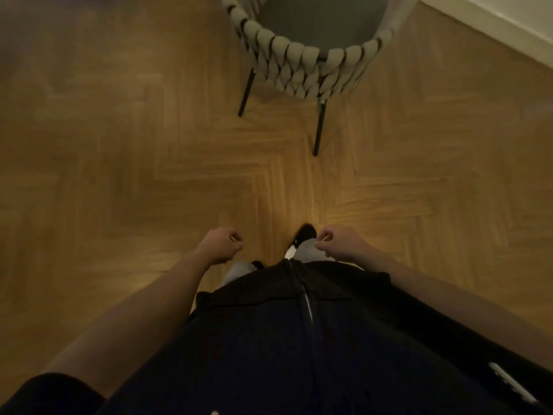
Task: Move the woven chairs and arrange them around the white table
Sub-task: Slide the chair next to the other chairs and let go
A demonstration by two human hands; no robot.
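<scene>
Top [269, 354]: dark, matte fabric with a pale zip line running down its middle.
Left hand [220, 244]: fingers curled loosely inward, holding nothing, hanging over the floor.
Right hand [338, 242]: likewise loosely curled and holding nothing, level with the left, apart from it.
Shoe [303, 236]: black-and-white toe showing between the two hands; grey trouser cloth just behind it.
Floor [119, 175]: warm wood laid in a herringbone pattern, blurred at the edges.
Chair [302, 61]: well ahead of both hands, untouched; rounded back of thick, pale, puffy woven strands, dark grey seat, thin black metal legs.
Wall [508, 22]: white strip at the far right corner.
</scene>
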